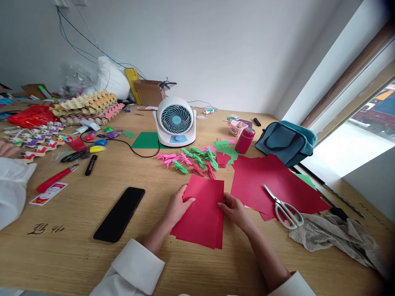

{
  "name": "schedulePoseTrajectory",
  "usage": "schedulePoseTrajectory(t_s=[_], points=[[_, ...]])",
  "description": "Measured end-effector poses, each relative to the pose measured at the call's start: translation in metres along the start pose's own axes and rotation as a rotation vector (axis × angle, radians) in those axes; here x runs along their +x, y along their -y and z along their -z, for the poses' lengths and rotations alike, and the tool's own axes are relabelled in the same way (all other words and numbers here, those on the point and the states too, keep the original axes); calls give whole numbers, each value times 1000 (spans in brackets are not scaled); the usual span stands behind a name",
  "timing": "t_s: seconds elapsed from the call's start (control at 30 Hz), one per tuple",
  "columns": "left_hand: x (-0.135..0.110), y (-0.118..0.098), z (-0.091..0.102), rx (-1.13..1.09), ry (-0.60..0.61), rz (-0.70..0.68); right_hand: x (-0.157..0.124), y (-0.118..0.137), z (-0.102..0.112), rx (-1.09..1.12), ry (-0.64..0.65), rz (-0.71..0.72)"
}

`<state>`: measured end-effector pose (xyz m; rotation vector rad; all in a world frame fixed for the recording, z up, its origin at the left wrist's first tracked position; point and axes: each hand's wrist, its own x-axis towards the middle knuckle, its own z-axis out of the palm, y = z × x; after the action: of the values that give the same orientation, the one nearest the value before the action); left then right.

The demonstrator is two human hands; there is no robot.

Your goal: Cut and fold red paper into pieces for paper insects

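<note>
A folded red paper sheet lies on the wooden table in front of me. My left hand rests on its left edge, fingers laid flat on the paper. My right hand pinches the sheet's right edge with thumb and fingers. Just beyond the sheet lies a cluster of small pink and green folded paper figures. A stack of red paper sheets lies to the right, with white-handled scissors on top.
A black phone lies left of my hands. A small white fan stands behind the figures, with a red bottle and a teal bag to its right. A crumpled cloth lies at right. Egg cartons, pens and craft clutter fill the left.
</note>
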<state>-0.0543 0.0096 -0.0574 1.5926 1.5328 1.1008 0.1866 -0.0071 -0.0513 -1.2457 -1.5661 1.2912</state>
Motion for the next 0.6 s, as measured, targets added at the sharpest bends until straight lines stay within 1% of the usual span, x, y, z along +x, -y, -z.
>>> schedulePoseTrajectory(t_s=[0.1,0.2,0.3,0.37,0.5,0.6], points=[[0,3,-1,-9,-14,22,1,-4,1,-36,-37,19],[1,4,-2,1,-20,24,2,-9,3,-109,-110,51],[0,3,-3,22,-5,14,2,-12,4,-183,-150,62],[0,3,-3,-3,10,18,3,-14,6,-215,-167,67],[1,4,-4,-85,-8,49,3,-19,9,-282,-288,81],[2,6,-4,-116,-9,41,2,-20,12,-360,-376,109]])
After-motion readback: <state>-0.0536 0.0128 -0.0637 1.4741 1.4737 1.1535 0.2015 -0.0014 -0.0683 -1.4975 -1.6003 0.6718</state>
